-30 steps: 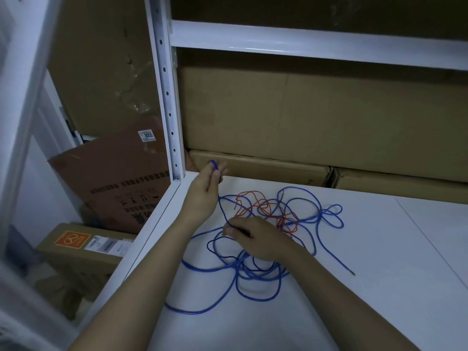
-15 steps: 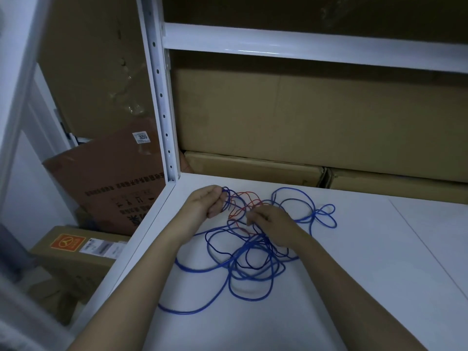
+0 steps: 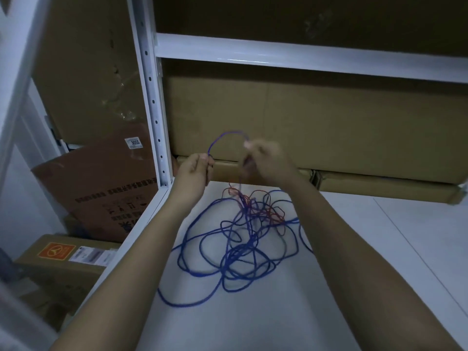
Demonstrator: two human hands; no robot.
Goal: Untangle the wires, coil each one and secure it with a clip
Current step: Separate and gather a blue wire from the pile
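- On a white metal shelving unit, a flat white shelf surface (image 3: 354,249) fills the lower half of the view, seen from above by the person working at it.
- Behind the shelf stands a wall of large brown cardboard boxes (image 3: 316,127), with a white horizontal shelf beam (image 3: 304,59) crossing above them.
- A white upright post (image 3: 152,102) with a row of small holes rises at the shelf's back left corner.
- To the left, off the shelf and lower down, a reddish-brown carton (image 3: 101,188) leans at a tilt, with a white label reading 3055; below it lies a tan box (image 3: 58,259) with an orange sticker.
- Two bare forearms reach in from the bottom edge towards the back of the shelf.
- A blue wire (image 3: 228,259) lies in a loose tangle of loops on the shelf between the forearms, spreading towards the near left.
- A thinner red wire (image 3: 268,209) is knotted into the far side of the blue tangle.
- The left hand (image 3: 195,171) is raised above the shelf, fingers curled, pinching the blue wire.
- The right hand (image 3: 266,160), blurred, is raised beside it, fingers closed on the same wire.
- A short arch of blue wire bridges the two hands; strands hang from the right hand down to the tangle.
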